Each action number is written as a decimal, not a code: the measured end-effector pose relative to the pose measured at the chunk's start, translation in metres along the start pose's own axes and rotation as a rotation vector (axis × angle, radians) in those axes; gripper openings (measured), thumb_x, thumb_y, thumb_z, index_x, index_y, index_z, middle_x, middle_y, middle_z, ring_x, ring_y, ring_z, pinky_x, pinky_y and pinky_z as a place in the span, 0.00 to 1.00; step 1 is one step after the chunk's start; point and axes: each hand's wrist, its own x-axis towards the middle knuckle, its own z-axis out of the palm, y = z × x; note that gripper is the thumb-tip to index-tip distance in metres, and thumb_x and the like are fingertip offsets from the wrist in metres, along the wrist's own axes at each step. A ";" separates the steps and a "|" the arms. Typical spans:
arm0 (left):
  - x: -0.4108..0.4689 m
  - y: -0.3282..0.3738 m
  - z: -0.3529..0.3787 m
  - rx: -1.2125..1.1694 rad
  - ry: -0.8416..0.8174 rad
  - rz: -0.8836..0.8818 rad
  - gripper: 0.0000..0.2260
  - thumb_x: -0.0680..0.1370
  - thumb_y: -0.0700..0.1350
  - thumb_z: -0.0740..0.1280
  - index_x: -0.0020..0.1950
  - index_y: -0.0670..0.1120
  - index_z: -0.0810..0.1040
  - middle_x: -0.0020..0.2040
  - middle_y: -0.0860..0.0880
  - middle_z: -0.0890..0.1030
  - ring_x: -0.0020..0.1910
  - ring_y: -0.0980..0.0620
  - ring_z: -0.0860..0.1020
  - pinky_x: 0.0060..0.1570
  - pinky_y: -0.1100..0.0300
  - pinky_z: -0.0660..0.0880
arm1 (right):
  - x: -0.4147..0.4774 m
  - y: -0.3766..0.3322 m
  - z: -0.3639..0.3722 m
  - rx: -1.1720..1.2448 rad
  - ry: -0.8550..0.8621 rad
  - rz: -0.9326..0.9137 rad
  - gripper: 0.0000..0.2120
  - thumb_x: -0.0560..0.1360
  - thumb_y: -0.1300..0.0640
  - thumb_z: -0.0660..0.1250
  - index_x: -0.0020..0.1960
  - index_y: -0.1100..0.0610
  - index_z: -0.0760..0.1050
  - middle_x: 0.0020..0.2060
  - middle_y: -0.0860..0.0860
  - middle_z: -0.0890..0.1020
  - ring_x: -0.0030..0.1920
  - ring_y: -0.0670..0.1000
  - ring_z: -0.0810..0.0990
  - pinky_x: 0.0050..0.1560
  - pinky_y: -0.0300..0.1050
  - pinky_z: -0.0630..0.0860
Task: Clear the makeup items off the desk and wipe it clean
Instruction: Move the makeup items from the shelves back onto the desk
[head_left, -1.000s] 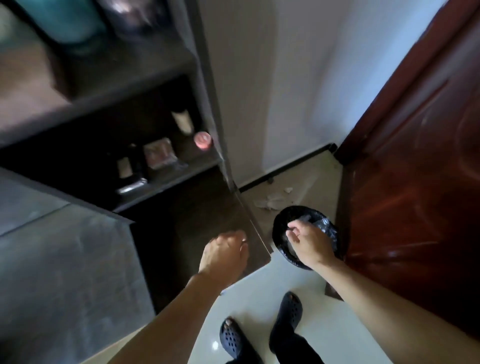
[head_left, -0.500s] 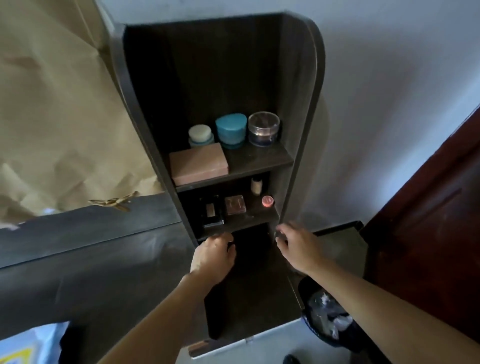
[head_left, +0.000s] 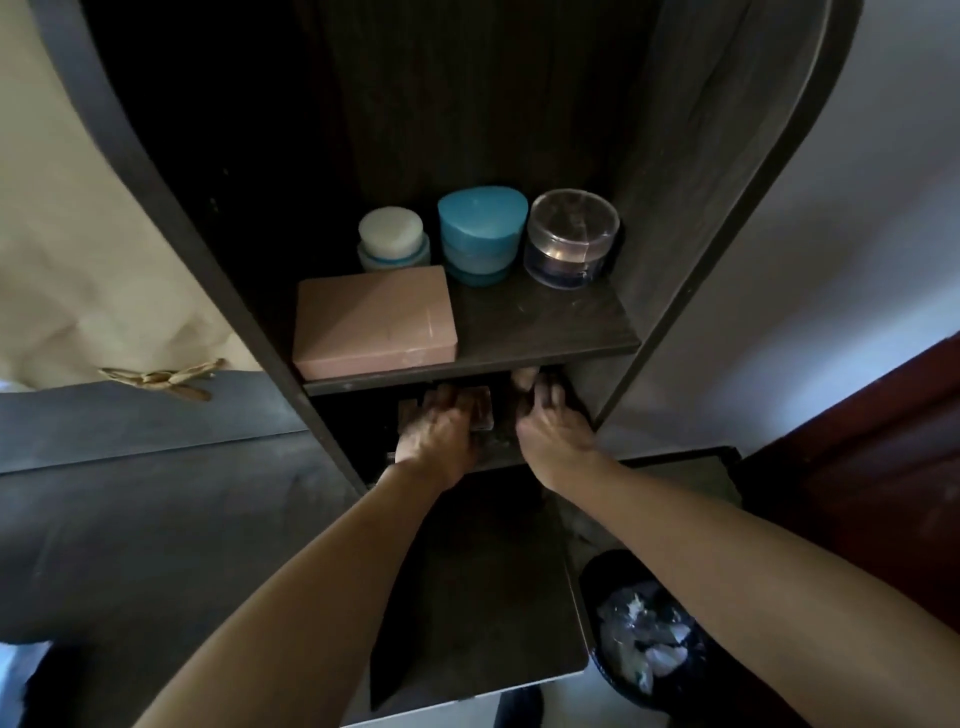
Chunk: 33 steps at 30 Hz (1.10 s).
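While the left hand (head_left: 439, 428) curls its fingers over a small flat compact (head_left: 482, 413) on the lower shelf (head_left: 496, 457), the right hand (head_left: 550, 428) reaches deeper beside it, fingertips lost in shadow, so its grasp cannot be told. A blue jar (head_left: 480, 234) and pink box (head_left: 374, 322) sit above on the upper shelf (head_left: 545, 327), apparently stowed to free the dark tabletop (head_left: 130, 519) for wiping.

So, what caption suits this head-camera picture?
Left hand and right hand reach into the lower shelf, under a pink box and three jars.
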 end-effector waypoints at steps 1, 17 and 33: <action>0.008 0.001 0.002 0.032 -0.018 -0.006 0.32 0.71 0.55 0.70 0.72 0.53 0.63 0.71 0.45 0.64 0.68 0.42 0.65 0.67 0.45 0.64 | 0.002 0.000 0.003 -0.013 -0.026 -0.007 0.18 0.77 0.61 0.59 0.67 0.61 0.69 0.72 0.63 0.55 0.72 0.64 0.54 0.61 0.56 0.71; -0.030 -0.001 0.000 -0.082 0.004 0.026 0.29 0.68 0.51 0.72 0.67 0.48 0.70 0.64 0.45 0.69 0.58 0.45 0.75 0.59 0.55 0.71 | -0.009 0.011 0.021 0.022 0.026 -0.115 0.16 0.77 0.58 0.61 0.65 0.54 0.70 0.59 0.57 0.72 0.58 0.56 0.73 0.51 0.48 0.76; -0.215 -0.181 0.008 -0.277 0.179 -0.241 0.19 0.63 0.57 0.66 0.46 0.46 0.76 0.42 0.49 0.74 0.36 0.46 0.77 0.30 0.56 0.75 | -0.071 -0.111 0.028 0.459 -0.102 -0.459 0.15 0.72 0.47 0.66 0.58 0.45 0.70 0.54 0.40 0.68 0.44 0.45 0.78 0.42 0.37 0.75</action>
